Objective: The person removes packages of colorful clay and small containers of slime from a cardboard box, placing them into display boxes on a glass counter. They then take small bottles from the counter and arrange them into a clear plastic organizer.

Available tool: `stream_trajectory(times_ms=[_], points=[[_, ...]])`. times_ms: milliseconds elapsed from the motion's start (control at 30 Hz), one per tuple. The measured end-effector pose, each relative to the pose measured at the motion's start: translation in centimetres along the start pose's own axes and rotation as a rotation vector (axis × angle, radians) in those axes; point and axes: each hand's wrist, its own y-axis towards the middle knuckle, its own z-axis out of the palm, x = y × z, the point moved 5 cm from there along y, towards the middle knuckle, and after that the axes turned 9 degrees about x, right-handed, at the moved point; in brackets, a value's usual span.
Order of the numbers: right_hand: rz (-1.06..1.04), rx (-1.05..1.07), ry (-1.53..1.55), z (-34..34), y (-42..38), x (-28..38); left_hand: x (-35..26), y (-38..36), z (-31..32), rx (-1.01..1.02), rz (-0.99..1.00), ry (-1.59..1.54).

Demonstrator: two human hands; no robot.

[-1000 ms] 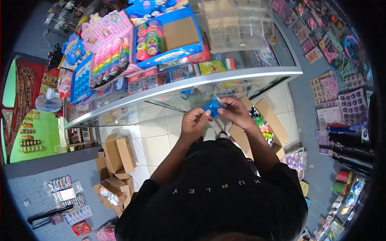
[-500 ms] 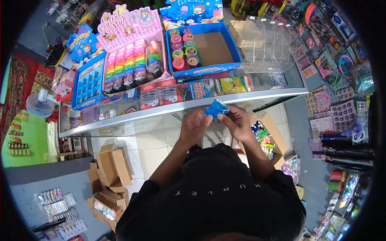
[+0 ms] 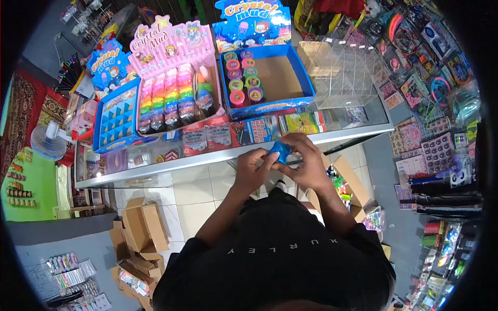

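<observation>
A small shiny blue packet [image 3: 280, 151] is held up between both hands, just in front of the glass counter's metal edge. My left hand [image 3: 252, 168] grips its left side, thumb and fingers closed on it. On the other side, my right hand [image 3: 307, 165] pinches the packet with its fingers bent over the top and the thumb below. The fingers cover part of it, and its contents cannot be made out. Beyond the hands, a blue "Crystal Mud" display box [image 3: 239, 113] holds two columns of small colourful tubs [image 3: 251, 83] on its left side.
On the glass counter [image 3: 358, 132] stand a pink Crystal Mud box [image 3: 220, 111] of rainbow packs, a blue divided box [image 3: 115, 120] and a clear acrylic rack [image 3: 346, 85]. Cardboard boxes [image 3: 140, 225] lie on the floor at left, another carton [image 3: 350, 176] at right. Goods hang along the right wall.
The blue packet has been turned and now looks more compact and upright. My right hand's fingers have moved up over its top. The camera view has shifted slightly.
</observation>
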Motion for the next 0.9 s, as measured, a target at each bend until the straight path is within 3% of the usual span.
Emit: stream_trajectory(times_ms=[167,300,400,500,600,700,900], points=[[-0.012,0.087,0.035,-1.6,1.7,-0.7,0.9,1.6,-0.6,0.112,0.051,0.135],[-0.12,0.175,0.0,-3.0,4.2,-1.9,-0.8,3.0,-1.4,0.083,0.189,0.12],[-0.111,0.184,0.03,-5.5,7.6,-3.2,-2.5,4.5,-2.5,-0.137,0.354,0.374],[0.021,0.119,0.073,-7.7,12.0,-4.6,-0.9,5.0,-3.0,-0.285,0.353,0.513],[-0.085,0.134,-0.179,-6.8,15.9,-8.5,-0.3,4.7,-2.7,-0.311,0.347,0.606],[-0.009,0.434,-0.389,-3.3,17.3,-12.9,-1.0,5.1,-2.1,-0.303,0.32,0.726],[0.097,0.599,-0.377,-3.0,18.5,-14.3,-0.6,5.4,-2.0,-0.299,0.23,0.759]])
